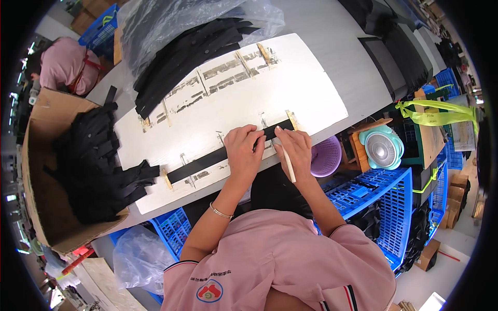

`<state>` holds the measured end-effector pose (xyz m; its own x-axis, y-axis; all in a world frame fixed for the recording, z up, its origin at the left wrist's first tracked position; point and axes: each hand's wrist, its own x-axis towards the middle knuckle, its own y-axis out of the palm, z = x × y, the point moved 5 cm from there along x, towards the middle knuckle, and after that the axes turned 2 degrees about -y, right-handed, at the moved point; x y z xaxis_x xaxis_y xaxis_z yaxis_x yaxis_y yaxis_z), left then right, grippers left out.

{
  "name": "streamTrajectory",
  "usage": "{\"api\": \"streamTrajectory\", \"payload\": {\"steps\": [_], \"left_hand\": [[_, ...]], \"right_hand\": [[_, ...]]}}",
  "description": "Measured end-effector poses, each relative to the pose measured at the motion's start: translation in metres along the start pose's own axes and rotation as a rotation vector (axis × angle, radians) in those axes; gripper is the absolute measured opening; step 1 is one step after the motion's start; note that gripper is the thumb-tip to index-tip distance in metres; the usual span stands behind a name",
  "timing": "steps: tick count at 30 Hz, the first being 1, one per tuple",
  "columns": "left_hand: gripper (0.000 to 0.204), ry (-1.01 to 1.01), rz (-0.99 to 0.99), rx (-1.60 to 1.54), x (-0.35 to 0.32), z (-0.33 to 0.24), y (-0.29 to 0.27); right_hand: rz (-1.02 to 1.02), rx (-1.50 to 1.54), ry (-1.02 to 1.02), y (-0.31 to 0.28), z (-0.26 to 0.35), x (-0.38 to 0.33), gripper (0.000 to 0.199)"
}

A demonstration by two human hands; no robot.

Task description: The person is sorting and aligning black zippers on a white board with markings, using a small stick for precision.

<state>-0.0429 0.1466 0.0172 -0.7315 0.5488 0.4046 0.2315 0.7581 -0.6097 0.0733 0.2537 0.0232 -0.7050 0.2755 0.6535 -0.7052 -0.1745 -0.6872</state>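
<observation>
A long black fabric strip (199, 164) lies flat across a white board (311, 83), between yellowish strips at its two ends. My left hand (243, 150) presses on the strip near its right half, fingers bent and closed against it. Close by on the right, my right hand (294, 147) holds a slim cream-coloured pen-like stick (288, 165), its lower end pointing back toward me. Fingertips of that hand touch the strip near its right end. The stick's other end is hidden under the fingers.
Black strips are heaped in a cardboard box (39, 207) at the left. More strips (181, 57) lie on the board's far edge beside clear plastic (155, 26). A purple basket (327, 156), a teal fan (382, 147) and blue crates (391, 233) stand at the right. Another person (70, 65) is far left.
</observation>
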Motion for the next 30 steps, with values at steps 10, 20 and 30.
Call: {"api": "streamTrajectory", "payload": {"steps": [10,20,30], "left_hand": [[0.016,0.046,-0.028,0.046,-0.002,-0.004,0.001],[0.016,0.056,-0.024,0.024,-0.002,-0.003,0.0],[0.015,0.068,-0.026,0.022,-0.002,-0.004,0.0]], "right_hand": [[0.14,0.532,0.345,0.027,-0.03,0.04,0.018],[0.163,0.496,0.311,0.036,-0.032,0.036,0.021],[0.143,0.637,0.401,0.03,-0.035,0.034,0.023]]}}
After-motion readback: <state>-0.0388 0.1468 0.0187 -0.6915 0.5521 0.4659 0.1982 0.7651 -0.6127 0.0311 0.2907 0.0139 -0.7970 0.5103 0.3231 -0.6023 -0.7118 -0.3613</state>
